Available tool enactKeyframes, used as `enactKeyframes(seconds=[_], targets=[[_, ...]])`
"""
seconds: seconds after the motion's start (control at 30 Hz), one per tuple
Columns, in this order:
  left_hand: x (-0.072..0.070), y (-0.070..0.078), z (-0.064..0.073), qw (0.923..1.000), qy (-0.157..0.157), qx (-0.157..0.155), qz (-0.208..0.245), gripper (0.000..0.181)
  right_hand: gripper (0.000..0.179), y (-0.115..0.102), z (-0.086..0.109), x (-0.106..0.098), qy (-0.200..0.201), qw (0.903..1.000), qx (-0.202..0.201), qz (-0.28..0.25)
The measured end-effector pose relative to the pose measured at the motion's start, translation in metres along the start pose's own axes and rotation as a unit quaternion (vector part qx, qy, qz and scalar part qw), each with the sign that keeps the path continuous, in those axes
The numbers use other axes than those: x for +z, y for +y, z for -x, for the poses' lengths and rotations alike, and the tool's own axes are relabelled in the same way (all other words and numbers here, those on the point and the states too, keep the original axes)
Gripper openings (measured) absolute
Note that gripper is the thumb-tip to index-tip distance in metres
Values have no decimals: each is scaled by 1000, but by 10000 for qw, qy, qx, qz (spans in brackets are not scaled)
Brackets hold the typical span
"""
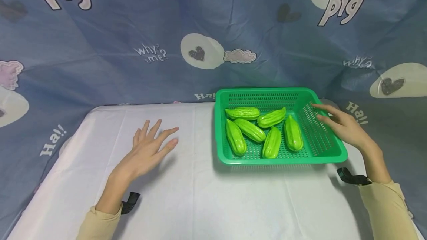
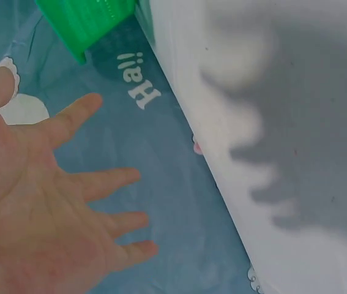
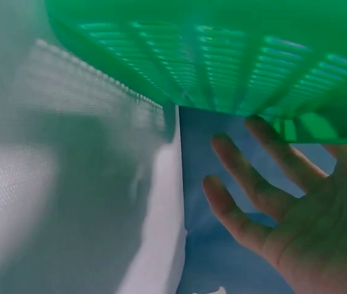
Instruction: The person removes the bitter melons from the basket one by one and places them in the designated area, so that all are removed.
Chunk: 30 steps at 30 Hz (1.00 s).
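Observation:
A green plastic basket (image 1: 281,161) with slotted walls stands on the white-covered table, holding several bright green bitter gourds (image 1: 251,130). My right hand (image 1: 350,127) is at the basket's right side, with thumb and forefinger over the rim. In the right wrist view, the other fingers (image 3: 246,177) are spread and loosely bent outside the basket wall, below the rim; whether any of them touch it I cannot tell. Off to the left of the basket, my left hand (image 1: 141,155) hovers above the table with fingers spread, holding nothing.
White cloth covers the table (image 1: 200,203). Behind it hangs a blue printed sheet (image 1: 160,17), close to the basket's back rim. A black band piece (image 1: 130,202) shows at the left wrist and another black piece (image 1: 353,177) at the right.

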<state>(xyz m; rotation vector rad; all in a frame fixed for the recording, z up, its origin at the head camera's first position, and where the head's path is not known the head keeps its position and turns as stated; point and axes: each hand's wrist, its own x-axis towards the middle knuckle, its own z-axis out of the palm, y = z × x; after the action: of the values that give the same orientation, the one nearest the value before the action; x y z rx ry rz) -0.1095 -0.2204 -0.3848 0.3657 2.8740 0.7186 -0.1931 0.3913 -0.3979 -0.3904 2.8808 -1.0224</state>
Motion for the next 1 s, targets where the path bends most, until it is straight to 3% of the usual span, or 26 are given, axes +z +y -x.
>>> enactKeyframes(seconds=[0.37, 0.63, 1.0], targets=[[11, 15, -6, 9995, 1, 269, 145, 56, 50, 8, 0, 0, 147, 9995, 63, -269], [18, 40, -13, 9967, 204, 753, 238, 53, 51, 16, -2, 7, 158, 9920, 136, -1248], [24, 72, -21, 9855, 614, 1575, 151, 56, 53, 22, -1, 11, 219, 9859, 236, -1641]])
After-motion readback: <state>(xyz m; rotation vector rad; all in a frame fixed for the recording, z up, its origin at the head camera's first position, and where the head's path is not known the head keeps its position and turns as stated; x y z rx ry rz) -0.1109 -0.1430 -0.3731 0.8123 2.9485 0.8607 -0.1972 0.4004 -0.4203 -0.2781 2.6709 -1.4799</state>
